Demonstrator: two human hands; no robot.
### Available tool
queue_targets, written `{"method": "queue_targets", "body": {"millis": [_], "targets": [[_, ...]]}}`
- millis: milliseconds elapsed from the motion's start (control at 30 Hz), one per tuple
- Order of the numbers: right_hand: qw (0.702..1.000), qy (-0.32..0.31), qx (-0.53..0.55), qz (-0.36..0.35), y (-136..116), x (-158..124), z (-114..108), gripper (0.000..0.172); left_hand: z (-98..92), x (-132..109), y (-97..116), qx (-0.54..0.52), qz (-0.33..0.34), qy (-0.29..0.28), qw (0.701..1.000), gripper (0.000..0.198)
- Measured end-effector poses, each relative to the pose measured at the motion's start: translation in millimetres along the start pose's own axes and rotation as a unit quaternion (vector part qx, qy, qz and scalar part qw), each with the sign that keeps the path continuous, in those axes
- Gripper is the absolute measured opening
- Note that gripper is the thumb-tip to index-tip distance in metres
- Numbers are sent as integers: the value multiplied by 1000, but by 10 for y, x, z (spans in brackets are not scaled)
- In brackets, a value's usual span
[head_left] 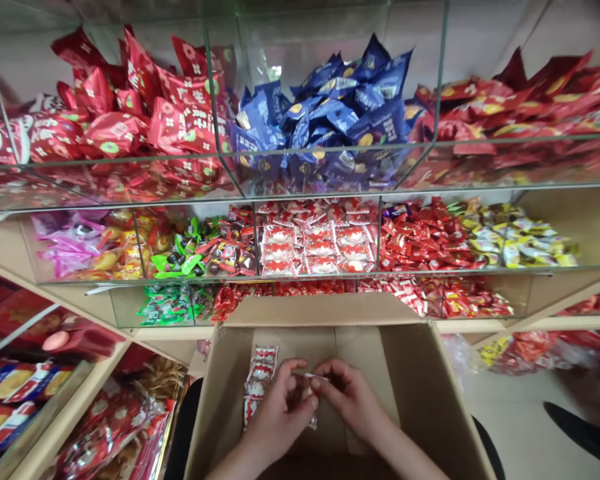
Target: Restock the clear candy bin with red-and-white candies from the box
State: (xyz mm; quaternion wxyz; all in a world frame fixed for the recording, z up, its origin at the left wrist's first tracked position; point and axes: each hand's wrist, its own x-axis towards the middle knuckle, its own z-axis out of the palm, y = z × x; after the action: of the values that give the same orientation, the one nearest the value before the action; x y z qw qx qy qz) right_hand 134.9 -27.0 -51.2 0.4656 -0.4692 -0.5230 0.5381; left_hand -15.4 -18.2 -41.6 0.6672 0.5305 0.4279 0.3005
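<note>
Inside an open cardboard box (425, 373), my left hand (285, 403) and my right hand (347, 393) meet with fingertips pinched together. Between them is a small wrapped candy (313, 421), whitish and mostly hidden by the fingers. Both hands are closed on it. Just left of my left hand, a column of red-and-white wrapped candies (261, 363) lies on the box floor along its left side. Similar red-and-white candies (323, 248) sit in neat rows in a shelf compartment beyond the box.
Clear-fronted shelves hold blue packets (330, 113), large red packets (120, 107), pink-wrapped sweets (70, 240) and yellow-and-white sweets (520, 237). The box's raised far flap (320, 310) stands against the lowest shelf. Packaged goods (20, 387) fill a rack at lower left.
</note>
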Motion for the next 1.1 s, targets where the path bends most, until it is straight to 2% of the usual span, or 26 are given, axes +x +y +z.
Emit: {"method": "queue_targets", "body": {"millis": [133,300,433,500,600,700,833,900,1000,1100], "targets": [[999,16,-40,13,-92,-3,-24,28,-26,19,-21,-55,-17,-4,998,46],[999,47,-11,-6,-162,22,-30,28,15,52,150,-85,28,22,996,40],[999,-16,39,-22,-331,36,-104,20,10,37,332,-51,41,67,996,43],[998,-27,43,-36,-433,51,-199,16,-48,21,404,-40,65,106,991,39],[998,31,2,-58,-571,104,-381,14,-181,0,494,-2,92,131,987,32],[994,88,-5,-65,-682,161,-471,17,-265,-6,576,44,107,112,987,30],[996,69,5,-52,-771,174,-314,18,-190,20,685,-19,122,43,991,49],[996,63,0,-64,-807,166,-196,17,-117,48,747,-51,105,55,992,47],[990,99,38,-93,-872,173,-100,20,-49,100,836,-100,90,83,987,41],[985,116,83,-96,-925,199,-99,27,-34,136,899,-164,100,60,980,38]]}}
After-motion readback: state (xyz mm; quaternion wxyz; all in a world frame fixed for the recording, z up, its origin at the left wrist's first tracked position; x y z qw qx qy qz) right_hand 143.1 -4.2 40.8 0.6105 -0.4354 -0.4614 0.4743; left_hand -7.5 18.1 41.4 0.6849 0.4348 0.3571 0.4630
